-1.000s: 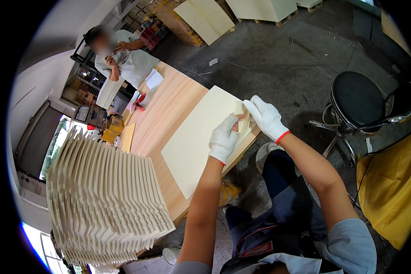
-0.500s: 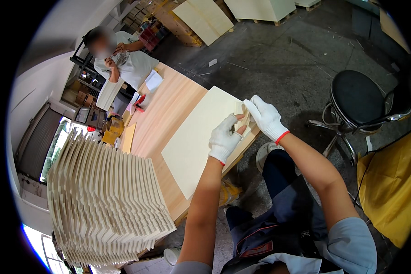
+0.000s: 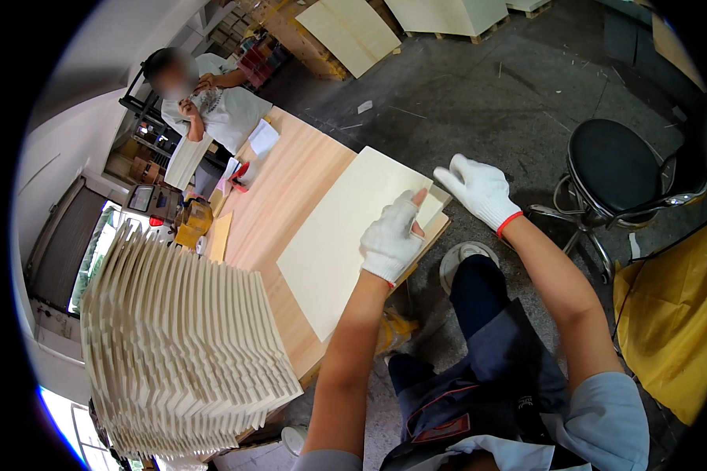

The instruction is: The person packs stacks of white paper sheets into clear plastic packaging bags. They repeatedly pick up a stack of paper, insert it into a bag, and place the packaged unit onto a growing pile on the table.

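A large cream-coloured flat board (image 3: 326, 251) lies on the wooden table (image 3: 294, 157) in front of me. My left hand (image 3: 391, 237), in a white glove with some fingertips bare, rests on the board near its right end. Its fingers stretch toward the far right edge, with nothing visible gripped. Just beyond the table's right corner, my right hand (image 3: 483, 192) hovers in a white glove with a red cuff. Its fingers are parted and it appears to hold nothing. The board's layers at that corner are partly hidden by my left hand.
A tall stack of cream slatted pieces (image 3: 188, 337) stands at the left. Across the table sits another person (image 3: 228, 110) beside papers (image 3: 264, 138) and a red tool (image 3: 241, 177). A black stool (image 3: 617, 169) and yellow sheeting (image 3: 675, 314) are on the right.
My right hand has moved right, away from the board's corner and from my left hand. The left hand has flattened and shifted slightly right on the board.
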`<state>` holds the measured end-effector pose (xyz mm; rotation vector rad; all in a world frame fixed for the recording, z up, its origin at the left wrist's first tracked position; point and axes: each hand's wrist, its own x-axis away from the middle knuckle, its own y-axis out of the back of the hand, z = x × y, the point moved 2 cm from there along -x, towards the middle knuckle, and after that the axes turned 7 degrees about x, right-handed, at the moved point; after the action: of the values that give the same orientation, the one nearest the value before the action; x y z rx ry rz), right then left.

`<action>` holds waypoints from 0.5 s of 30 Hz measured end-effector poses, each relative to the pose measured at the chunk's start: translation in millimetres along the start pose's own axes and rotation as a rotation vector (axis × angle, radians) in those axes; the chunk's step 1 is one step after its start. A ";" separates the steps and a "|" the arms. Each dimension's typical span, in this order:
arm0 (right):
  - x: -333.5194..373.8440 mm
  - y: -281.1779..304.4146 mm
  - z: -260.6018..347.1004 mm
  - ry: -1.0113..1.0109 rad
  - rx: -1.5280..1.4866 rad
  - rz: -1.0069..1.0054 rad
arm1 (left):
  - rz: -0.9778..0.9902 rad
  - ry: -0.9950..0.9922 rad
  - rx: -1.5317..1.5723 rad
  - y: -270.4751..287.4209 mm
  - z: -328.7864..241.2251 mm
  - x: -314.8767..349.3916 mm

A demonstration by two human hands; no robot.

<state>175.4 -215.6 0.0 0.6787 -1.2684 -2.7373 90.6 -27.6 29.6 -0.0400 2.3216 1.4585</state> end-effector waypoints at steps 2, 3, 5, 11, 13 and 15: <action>3.8 -6.3 -6.2 0.125 0.105 0.045 | 0.059 0.147 -0.023 1.1 -4.6 -1.8; 5.5 -8.7 -7.3 0.185 0.134 0.037 | 0.089 0.219 -0.038 2.8 -6.9 -3.1; 7.7 -10.9 -9.4 0.286 0.167 -0.009 | 0.027 0.097 -0.023 -1.8 -0.7 -4.1; 0.2 -0.3 1.6 0.440 0.255 -0.028 | -0.014 0.127 -0.094 -7.5 20.6 -24.3; -4.3 -2.6 5.2 0.428 0.194 -0.020 | -0.023 0.106 -0.101 -11.0 25.9 -25.2; -7.0 -8.5 8.8 0.335 0.012 0.005 | -0.047 0.084 -0.054 -10.9 25.6 -24.9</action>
<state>179.3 -202.1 1.3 1.0773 -1.2044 -2.4726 124.1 -14.9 19.1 -0.1725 2.3305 1.5236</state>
